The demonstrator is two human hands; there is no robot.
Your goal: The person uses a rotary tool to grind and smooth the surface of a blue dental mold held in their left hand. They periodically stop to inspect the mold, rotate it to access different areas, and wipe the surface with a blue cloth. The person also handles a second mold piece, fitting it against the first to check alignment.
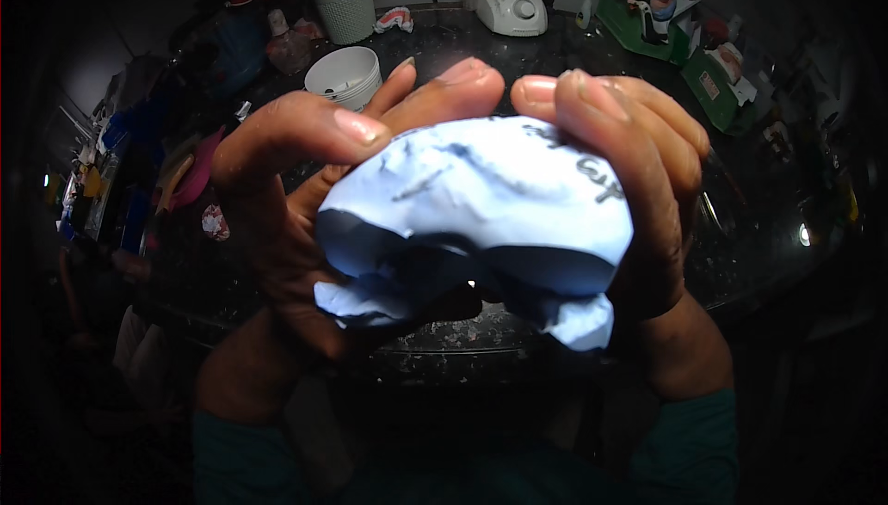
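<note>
Close in front of me I hold a pale blue-white plaster dental cast (pixel 481 190) in both hands. It is arch-shaped, with rough lower ends, a dark hollow in the middle and dark handwriting on its upper right. My left hand (pixel 287 172) grips the left side, its fingers bent over the top edge. The fingers of my right hand (pixel 652 153) are curled round the right side and the upper corner. The underside of the cast is in shadow, and my palms partly hide behind it.
On the dark worktop (pixel 435 43) stand stacked white bowls (pixel 344 75), a pale woven bin (pixel 347 13) and a white control box (pixel 511 6) with a dial. A pink-and-white teeth model (pixel 395 19) lies near the bin. Green trays (pixel 647 29) are at the far right, and another person sits at the left.
</note>
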